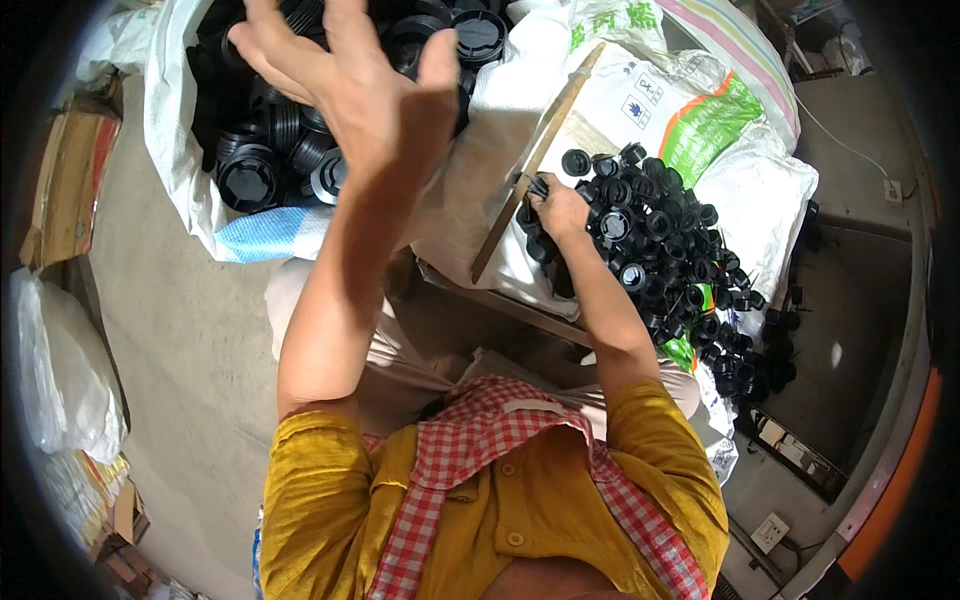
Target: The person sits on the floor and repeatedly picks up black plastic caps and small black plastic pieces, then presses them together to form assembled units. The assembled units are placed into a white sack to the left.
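Observation:
My left hand [375, 95] is raised with its fingers spread, holding nothing, over an open white sack [165, 130]. Round black plastic caps [248, 178] with ridged sides fill that sack. At the right, the closed fingers of my right hand [562, 212] grip a small black plastic part [539, 185], mostly hidden by them. It sits against a narrow wooden strip [505, 228] that slants across the white sacking. Right beside this hand lies a heap of similar small black round parts [655, 225], some with thin stems.
Printed white and green sacking [715, 125] lies under the heap, which spills over its right edge. A cardboard box [70, 185] and a clear plastic bag [65, 365] stand at the far left. A socket box [769, 533] sits at the lower right.

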Demonstrator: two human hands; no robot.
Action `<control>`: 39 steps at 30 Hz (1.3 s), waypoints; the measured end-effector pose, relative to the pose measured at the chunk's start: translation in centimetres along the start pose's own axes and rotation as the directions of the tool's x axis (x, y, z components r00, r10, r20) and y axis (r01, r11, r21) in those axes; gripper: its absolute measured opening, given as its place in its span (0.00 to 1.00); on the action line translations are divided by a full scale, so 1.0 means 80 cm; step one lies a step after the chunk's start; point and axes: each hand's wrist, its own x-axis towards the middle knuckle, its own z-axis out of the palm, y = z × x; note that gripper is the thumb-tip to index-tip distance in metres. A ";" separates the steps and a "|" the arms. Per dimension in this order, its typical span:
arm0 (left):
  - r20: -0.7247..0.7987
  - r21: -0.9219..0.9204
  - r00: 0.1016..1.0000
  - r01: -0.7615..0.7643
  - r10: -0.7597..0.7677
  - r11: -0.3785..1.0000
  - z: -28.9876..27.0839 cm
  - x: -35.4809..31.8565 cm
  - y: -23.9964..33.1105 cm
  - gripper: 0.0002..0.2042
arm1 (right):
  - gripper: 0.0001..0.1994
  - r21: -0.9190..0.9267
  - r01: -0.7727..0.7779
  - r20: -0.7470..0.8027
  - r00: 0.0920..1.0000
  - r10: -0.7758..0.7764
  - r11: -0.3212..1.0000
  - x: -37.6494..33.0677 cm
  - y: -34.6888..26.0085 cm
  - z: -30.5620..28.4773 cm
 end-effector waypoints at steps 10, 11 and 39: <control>0.792 -0.576 0.513 0.446 0.331 0.685 -0.032 -0.160 0.110 0.31 | 0.22 0.960 -0.190 0.269 0.822 0.502 -0.204 -0.132 0.092 -0.105; 0.825 -0.490 0.508 0.425 0.247 0.761 -0.034 -0.175 0.115 0.36 | 0.25 0.907 -0.189 0.335 0.866 0.372 -0.377 -0.152 0.100 -0.109; 0.593 0.314 -0.526 0.849 0.610 0.426 -0.060 -0.209 0.109 0.19 | 0.15 0.319 0.496 -0.275 0.864 -0.422 0.808 -0.257 0.068 -0.158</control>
